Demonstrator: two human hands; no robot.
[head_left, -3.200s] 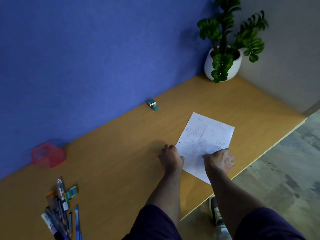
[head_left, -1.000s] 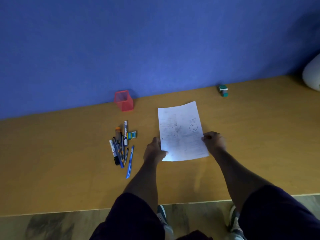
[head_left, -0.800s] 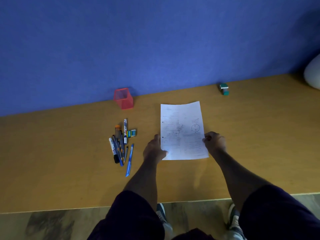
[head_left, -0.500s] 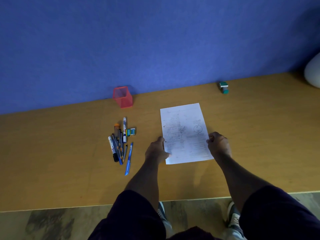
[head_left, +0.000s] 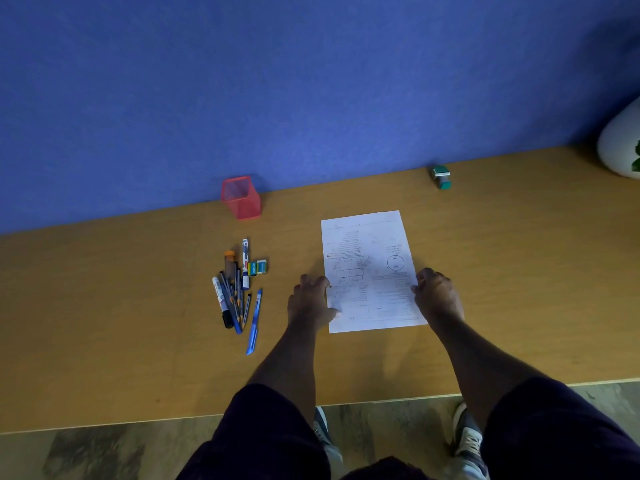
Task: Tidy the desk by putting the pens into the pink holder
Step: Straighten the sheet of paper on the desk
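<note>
Left hand (head_left: 309, 304) and right hand (head_left: 437, 296) rest at the two side edges of the paper sheet (head_left: 370, 271), fingers curled at its margins; whether they pinch it cannot be told. Bench (head_left: 519, 271): smooth wood-tone laminate; sheet: flat, thin, printed. Pink holder (head_left: 241, 197): square mesh cup, upright at the wall, seemingly empty. Pens (head_left: 237, 294): slim plastic barrels, loose cluster near the holder; none stowed, all remain.

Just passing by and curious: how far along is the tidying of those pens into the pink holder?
Barely begun. The pink holder stands by the wall with no pen sticking out of it. The pens lie in a loose pile on the desk. Neither hand is on them: the left hand and right hand are at the edges of a sheet of paper. All the pens remain to be moved.
</note>
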